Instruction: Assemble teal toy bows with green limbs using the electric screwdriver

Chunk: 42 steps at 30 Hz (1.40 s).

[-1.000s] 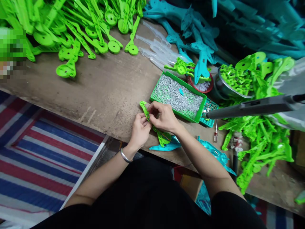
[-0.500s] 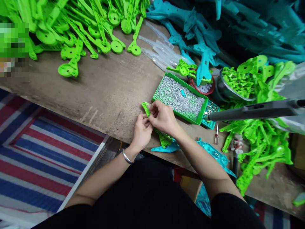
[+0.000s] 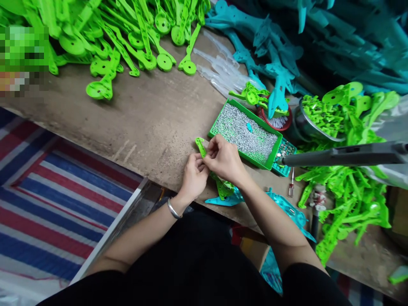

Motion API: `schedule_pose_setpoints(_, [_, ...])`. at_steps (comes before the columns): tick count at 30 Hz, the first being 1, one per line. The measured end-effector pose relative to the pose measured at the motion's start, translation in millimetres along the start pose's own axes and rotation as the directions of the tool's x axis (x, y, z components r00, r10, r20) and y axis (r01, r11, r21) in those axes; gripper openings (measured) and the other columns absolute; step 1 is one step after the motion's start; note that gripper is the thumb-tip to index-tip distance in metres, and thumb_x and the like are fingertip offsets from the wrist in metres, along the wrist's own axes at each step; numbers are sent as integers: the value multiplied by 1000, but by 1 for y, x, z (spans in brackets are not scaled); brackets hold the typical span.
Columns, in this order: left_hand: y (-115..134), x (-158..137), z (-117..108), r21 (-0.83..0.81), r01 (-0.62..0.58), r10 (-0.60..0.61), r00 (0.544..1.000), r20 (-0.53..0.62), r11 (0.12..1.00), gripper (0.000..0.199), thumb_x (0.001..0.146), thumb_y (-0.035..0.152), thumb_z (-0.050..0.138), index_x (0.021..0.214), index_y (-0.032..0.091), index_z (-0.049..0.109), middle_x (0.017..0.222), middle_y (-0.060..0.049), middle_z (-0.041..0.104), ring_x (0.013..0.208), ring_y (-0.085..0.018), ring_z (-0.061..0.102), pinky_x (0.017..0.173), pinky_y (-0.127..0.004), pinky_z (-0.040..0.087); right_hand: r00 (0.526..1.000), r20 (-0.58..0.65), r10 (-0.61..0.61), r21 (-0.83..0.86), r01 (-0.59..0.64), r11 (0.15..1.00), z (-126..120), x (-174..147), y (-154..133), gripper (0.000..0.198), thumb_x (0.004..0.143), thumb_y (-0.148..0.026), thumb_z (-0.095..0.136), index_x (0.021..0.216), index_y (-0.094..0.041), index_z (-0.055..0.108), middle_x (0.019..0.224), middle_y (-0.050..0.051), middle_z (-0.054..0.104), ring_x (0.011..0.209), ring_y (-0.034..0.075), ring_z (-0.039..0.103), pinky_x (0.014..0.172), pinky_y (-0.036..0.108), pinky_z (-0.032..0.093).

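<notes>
Near the table's front edge, my left hand [image 3: 195,176] is closed around a bright green plastic part [image 3: 200,146], whose narrow upper end sticks out past the fingers. My right hand [image 3: 225,159] meets it there, thumb and fingers pinched together against the same part. Whether a small piece sits between the right fingertips is hidden. The part's wider lower end [image 3: 225,189] shows beneath the right wrist, above a teal plastic piece [image 3: 223,200]. Just beyond the right hand stands a green tray [image 3: 255,164] full of small metal screws, with a little teal piece [image 3: 249,127] on top.
Green plastic parts [image 3: 127,42] are heaped at the back left, with teal parts [image 3: 274,46] behind and clear pieces [image 3: 219,63] beside them. A grey bar [image 3: 344,154] juts in from the right over more green parts. A small screwdriver [image 3: 291,187] lies near the tray.
The whole view has shifted slightly, so everything appears a little further right. Both hands keep their hold on the green part, with hardly any change in finger position.
</notes>
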State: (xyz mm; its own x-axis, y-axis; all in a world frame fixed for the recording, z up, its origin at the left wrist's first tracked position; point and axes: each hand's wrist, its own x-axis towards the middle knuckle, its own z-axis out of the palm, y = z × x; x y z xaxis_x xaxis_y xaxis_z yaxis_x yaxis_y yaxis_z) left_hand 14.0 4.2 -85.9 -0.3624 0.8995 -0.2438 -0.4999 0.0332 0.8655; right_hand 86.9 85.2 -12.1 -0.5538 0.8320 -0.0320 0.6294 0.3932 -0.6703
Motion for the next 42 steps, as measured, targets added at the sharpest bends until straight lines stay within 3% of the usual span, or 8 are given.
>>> schedule_pose_setpoints(5, [0, 0, -1, 43, 6, -6, 1000, 0, 999, 33, 76, 16, 72, 101, 18, 51, 99, -7, 71, 99, -19, 70, 90, -35, 55, 999, -19, 29, 9, -29, 1000, 1, 1, 4, 21, 65, -10, 57, 78, -22, 44, 64, -5, 56, 57, 11, 53, 60, 26, 39])
schedule_pose_setpoints(15, [1, 0, 0, 13, 14, -14, 1000, 12, 1000, 32, 76, 13, 69, 101, 18, 50, 103, -9, 71, 100, -20, 70, 92, -37, 56, 998, 15, -65, -9, 65, 998, -4, -4, 6, 17, 68, -12, 54, 81, -21, 47, 66, -3, 57, 58, 10, 54, 61, 26, 42])
schedule_pose_setpoints(24, [1, 1, 1, 14, 11, -11, 1000, -6, 1000, 30, 77, 10, 67, 101, 17, 50, 100, -8, 71, 99, -19, 70, 91, -36, 56, 995, -31, -99, -17, 98, 995, 1, -7, 11, 17, 69, -11, 54, 83, -20, 50, 69, -2, 59, 61, 11, 55, 62, 26, 43])
schedule_pose_setpoints(32, [1, 1, 1, 25, 3, -3, 1000, -11, 1000, 31, 76, 12, 70, 99, 18, 50, 99, -7, 69, 98, -19, 70, 89, -36, 56, 998, -59, -31, -37, 29, 999, 4, -6, 6, 17, 67, -11, 54, 77, -22, 45, 63, -5, 54, 57, 10, 51, 60, 25, 38])
schedule_pose_setpoints(42, [-3, 1, 0, 35, 11, -10, 1000, -11, 999, 31, 77, 8, 67, 101, 19, 50, 99, -6, 70, 98, -18, 69, 93, -37, 55, 997, -13, 81, 22, -81, 996, -1, -3, 5, 22, 63, -12, 57, 79, -22, 45, 63, -5, 60, 55, 11, 55, 59, 27, 39])
